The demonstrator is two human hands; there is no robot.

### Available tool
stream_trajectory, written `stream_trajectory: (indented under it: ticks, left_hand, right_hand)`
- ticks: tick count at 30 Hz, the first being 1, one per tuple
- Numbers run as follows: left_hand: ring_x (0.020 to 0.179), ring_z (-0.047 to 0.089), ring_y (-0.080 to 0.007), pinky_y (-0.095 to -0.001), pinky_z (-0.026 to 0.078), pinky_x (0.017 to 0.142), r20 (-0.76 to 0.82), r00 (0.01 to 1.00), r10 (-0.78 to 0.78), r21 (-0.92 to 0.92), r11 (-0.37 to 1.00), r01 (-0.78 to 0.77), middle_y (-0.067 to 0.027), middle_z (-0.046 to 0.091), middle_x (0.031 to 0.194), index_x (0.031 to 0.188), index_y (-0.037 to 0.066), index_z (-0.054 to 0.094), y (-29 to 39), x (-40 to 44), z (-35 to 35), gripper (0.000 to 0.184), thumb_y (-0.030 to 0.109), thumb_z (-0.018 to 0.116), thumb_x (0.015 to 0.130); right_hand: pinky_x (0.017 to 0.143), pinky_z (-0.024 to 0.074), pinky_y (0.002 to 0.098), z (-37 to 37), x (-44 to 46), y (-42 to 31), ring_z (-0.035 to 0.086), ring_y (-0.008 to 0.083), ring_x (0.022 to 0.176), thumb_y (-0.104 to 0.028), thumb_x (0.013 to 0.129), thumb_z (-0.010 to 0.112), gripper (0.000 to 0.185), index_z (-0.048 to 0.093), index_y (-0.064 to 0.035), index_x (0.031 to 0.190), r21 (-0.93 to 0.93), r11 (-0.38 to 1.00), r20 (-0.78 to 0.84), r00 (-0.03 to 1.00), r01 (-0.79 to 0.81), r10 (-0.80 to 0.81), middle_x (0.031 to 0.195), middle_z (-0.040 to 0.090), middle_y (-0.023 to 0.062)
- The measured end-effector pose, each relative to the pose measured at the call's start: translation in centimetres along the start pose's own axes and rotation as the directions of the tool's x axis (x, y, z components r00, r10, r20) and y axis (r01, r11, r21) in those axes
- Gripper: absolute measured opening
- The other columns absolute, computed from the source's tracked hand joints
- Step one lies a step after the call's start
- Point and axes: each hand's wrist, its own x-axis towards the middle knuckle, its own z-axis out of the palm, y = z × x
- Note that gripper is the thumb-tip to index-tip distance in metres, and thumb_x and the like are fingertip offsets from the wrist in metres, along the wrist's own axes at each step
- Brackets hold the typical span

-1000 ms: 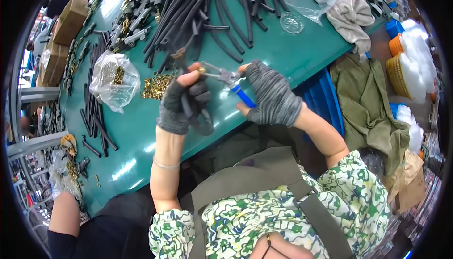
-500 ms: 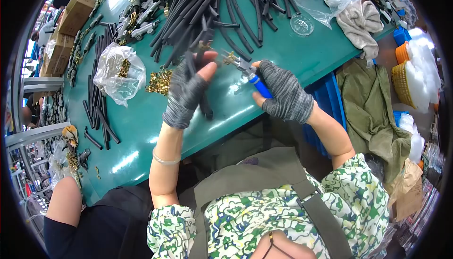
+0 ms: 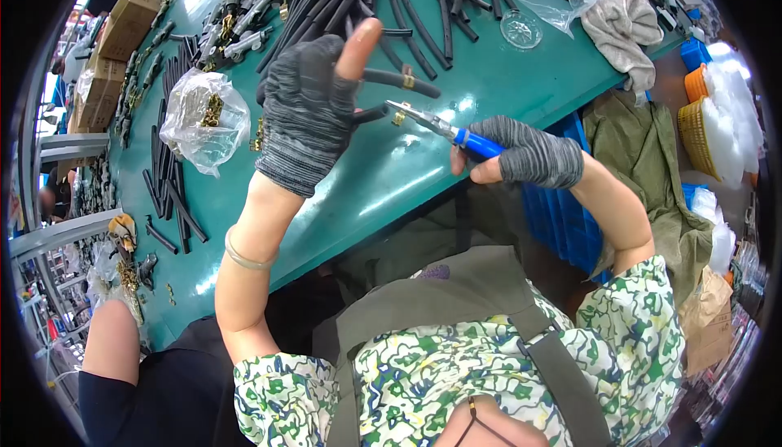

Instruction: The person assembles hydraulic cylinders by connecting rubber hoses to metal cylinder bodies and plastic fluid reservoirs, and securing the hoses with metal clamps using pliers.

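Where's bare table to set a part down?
Green table: bare between right hand, clear disc and beige towel; also between left forearm, plastic bag and short black tubes. Crowded: far side, with heaped long tubes and grey connectors.

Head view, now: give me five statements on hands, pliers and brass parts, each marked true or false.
1. The right hand holds the blue-handled pliers. True.
2. The left hand has no glove on. False: it wears a grey fingerless glove.
3. A brass clip sits on a black tube by the left hand. True.
4. The pliers' jaws point away from the left hand. False: they point toward it, with another brass clip at their tips.
5. The clear plastic bag with brass pieces in it lies nearer the left hand than the right. True.
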Motion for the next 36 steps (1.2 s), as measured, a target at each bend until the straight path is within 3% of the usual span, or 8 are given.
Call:
stream_trajectory:
  ticks: [10, 13, 16, 20, 21, 24, 28, 36]
  left_hand:
    - [0.082, 0.049, -0.019, -0.032, 0.042, 0.069, -0.037, 0.919, 0.392, 0.082, 0.918, -0.388, -0.004, 0.045, 0.101, 0.13, 0.04, 0.045, 1.1, 1.4, 0.3, 0.064, 0.016, 0.061, 0.073]
    - [0.081, 0.049, -0.0211, -0.0326, 0.043, 0.068, 0.021, 0.892, 0.451, 0.037, 0.892, -0.451, -0.0053, 0.046, 0.101, 0.133, 0.041, 0.041, 1.3, 1.5, 0.3, 0.064, 0.016, 0.058, 0.077]
    - [0.083, 0.049, -0.0224, -0.0329, 0.043, 0.071, 0.055, 0.895, 0.443, 0.0, 0.896, -0.444, -0.0064, 0.048, 0.102, 0.133, 0.041, 0.04, 1.5, 1.4, 0.2, 0.063, 0.017, 0.058, 0.077]
    - [0.087, 0.052, -0.0242, -0.0341, 0.044, 0.077, 0.066, 0.936, 0.345, -0.096, 0.936, -0.338, -0.0072, 0.051, 0.104, 0.13, 0.038, 0.045, 2.5, 1.3, 0.1, 0.066, 0.014, 0.064, 0.072]
    - [0.087, 0.054, -0.0248, -0.0345, 0.045, 0.078, 0.059, 0.954, 0.295, -0.128, 0.95, -0.286, -0.0073, 0.051, 0.105, 0.128, 0.037, 0.047, 2.8, 1.4, 0.1, 0.068, 0.012, 0.068, 0.069]
    - [0.093, 0.054, -0.0275, -0.0361, 0.045, 0.081, 0.157, 0.968, 0.198, -0.225, 0.961, -0.16, -0.0095, 0.052, 0.111, 0.13, 0.03, 0.047, 3.7, 1.7, -0.7, 0.067, 0.01, 0.066, 0.069]
    - [0.097, 0.053, -0.0284, -0.0377, 0.044, 0.084, 0.176, 0.958, 0.227, -0.252, 0.951, -0.18, -0.0105, 0.052, 0.112, 0.131, 0.023, 0.047, 3.3, 1.8, -0.4, 0.068, 0.008, 0.065, 0.068]
    - [0.104, 0.051, -0.0307, -0.0407, 0.039, 0.09, 0.169, 0.968, 0.186, -0.328, 0.937, -0.122, -0.0121, 0.051, 0.119, 0.132, 0.016, 0.045, 3.7, 1.5, 0.7, 0.072, 0.006, 0.067, 0.064]
  right_hand:
    - [0.043, 0.0381, 0.0219, -0.8, -0.9, -3.9, 0.048, 0.0074, 0.048, -0.023, 0.07, 0.066, 0.03, 0.062, -0.0028, 0.091, -0.08, 0.951, 0.076, 0.95, -0.298, 0.304, 0.063, 0.052, 0.0007]
    - [0.048, 0.0401, 0.0234, -0.1, -0.6, -1.5, 0.05, 0.0085, 0.053, -0.023, 0.071, 0.065, 0.028, 0.063, -0.0041, 0.091, -0.311, 0.95, 0.044, 0.999, 0.03, -0.017, 0.064, 0.052, 0.0012]
    - [0.055, 0.044, 0.0286, 0.7, -1.2, -3.2, 0.055, 0.0129, 0.06, -0.022, 0.073, 0.064, 0.025, 0.063, -0.0054, 0.091, -0.045, 0.952, 0.12, 0.945, -0.302, 0.306, 0.069, 0.056, 0.0026]
    - [0.056, 0.0443, 0.0294, 0.5, -0.1, 0.7, 0.056, 0.0141, 0.061, -0.021, 0.073, 0.063, 0.025, 0.061, -0.006, 0.093, -0.762, 0.632, -0.059, 0.957, 0.14, -0.283, 0.073, 0.058, 0.0031]
    - [0.055, 0.0436, 0.0258, 0.4, 0.1, 0.6, 0.055, 0.011, 0.06, -0.021, 0.073, 0.063, 0.025, 0.061, -0.0057, 0.093, -0.603, 0.774, -0.01, 0.968, 0.195, -0.252, 0.072, 0.057, 0.0031]
    - [0.054, 0.0447, 0.0255, 0.2, -0.5, -1.8, 0.056, 0.0111, 0.06, -0.021, 0.075, 0.064, 0.024, 0.061, -0.0053, 0.092, -0.023, 0.961, 0.114, 0.954, -0.276, 0.276, 0.073, 0.058, 0.0039]
    - [0.049, 0.0441, 0.0241, 0.3, -0.3, -1.0, 0.052, 0.0104, 0.053, -0.021, 0.075, 0.064, 0.023, 0.061, -0.0041, 0.089, -0.208, 0.969, 0.038, 0.989, -0.131, 0.142, 0.071, 0.056, 0.0025]
    - [0.047, 0.0424, 0.0238, 0.4, 0.2, -0.4, 0.051, 0.0096, 0.051, -0.023, 0.072, 0.065, 0.025, 0.061, -0.0025, 0.084, -0.056, 0.984, 0.121, 0.977, -0.171, 0.177, 0.064, 0.054, 0.0014]
